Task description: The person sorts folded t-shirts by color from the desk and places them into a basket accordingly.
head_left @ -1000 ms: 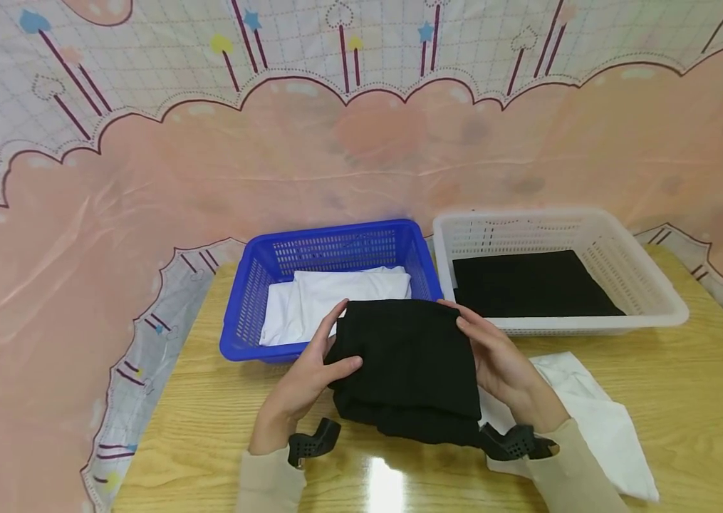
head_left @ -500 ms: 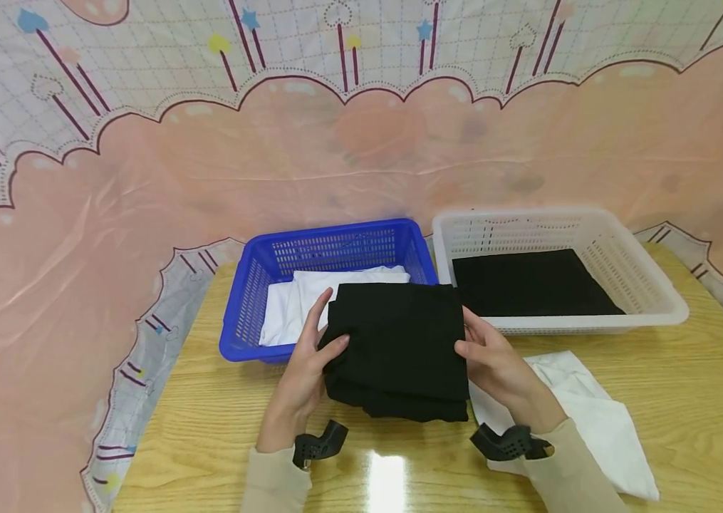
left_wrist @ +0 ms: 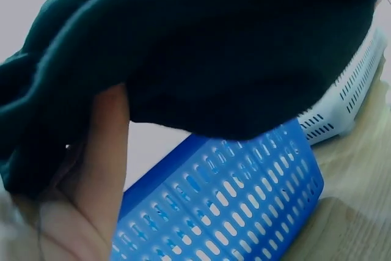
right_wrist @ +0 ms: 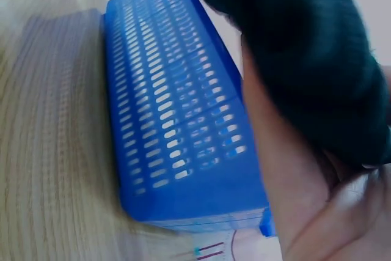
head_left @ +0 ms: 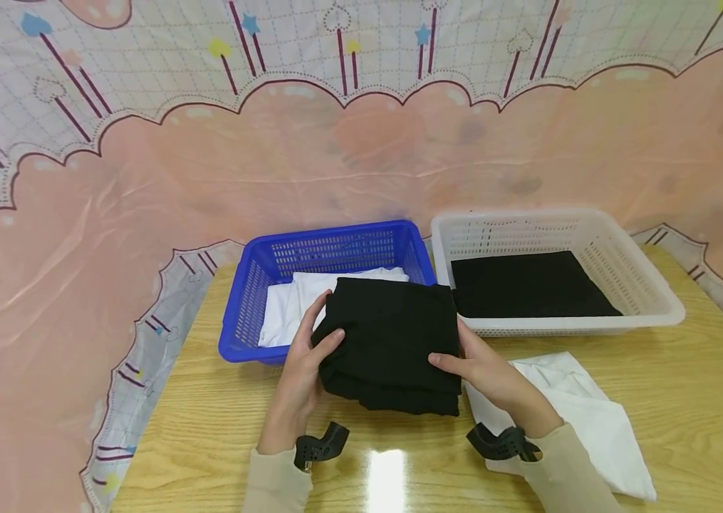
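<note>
Gripping opposite sides of a folded black cloth (head_left: pixel 389 338): left hand (head_left: pixel 302 367) and right hand (head_left: pixel 491 372). Likely light and limp, it is best held at both edges.

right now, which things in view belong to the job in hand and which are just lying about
Job in hand:
folded black cloth, gripped by the left hand and right hand
blue basket holding white fabric, probably
white basket holding a black piece, probably

Lying about:
white cloth on the table, held by neither hand, possibly also for the job
patterned backdrop behind the baskets
</note>
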{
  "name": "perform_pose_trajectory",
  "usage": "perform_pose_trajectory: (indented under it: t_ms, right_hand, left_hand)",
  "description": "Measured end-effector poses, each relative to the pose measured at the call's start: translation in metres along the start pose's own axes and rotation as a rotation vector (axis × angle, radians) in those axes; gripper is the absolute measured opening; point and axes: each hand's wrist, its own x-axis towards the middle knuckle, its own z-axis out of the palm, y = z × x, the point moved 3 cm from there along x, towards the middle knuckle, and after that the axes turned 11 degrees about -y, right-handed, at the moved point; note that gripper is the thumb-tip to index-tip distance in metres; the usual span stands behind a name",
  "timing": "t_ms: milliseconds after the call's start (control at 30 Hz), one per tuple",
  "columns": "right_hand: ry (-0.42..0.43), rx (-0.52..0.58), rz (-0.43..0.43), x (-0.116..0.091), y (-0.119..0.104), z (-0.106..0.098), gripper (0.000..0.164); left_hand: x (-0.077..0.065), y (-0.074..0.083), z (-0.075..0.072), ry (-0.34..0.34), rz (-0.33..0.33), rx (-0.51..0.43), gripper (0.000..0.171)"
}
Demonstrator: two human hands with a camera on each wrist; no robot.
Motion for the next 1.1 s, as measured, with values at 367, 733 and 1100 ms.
perform_pose_trajectory:
  t_ms: [367, 733, 1100]
  right_hand:
    - [0.122, -0.065, 0.022, -0.004, -0.006, -0.013, 0.070]
    - [0.213, 0.024, -0.050, -0.008, -0.011, -0.024, 0.069]
    - [0.328, 0.189, -0.184, -0.005, -0.021, -0.029, 0.059]
  left_hand:
    - [0.011, 0.010, 0.013, 0.052, 0.031, 0.172, 0.034]
    - [0.020, 0.014, 0.022, 0.105, 0.016, 0.217, 0.036]
    - [0.022, 0.028, 0.039, 0.020, 0.104, 0.159, 0.050]
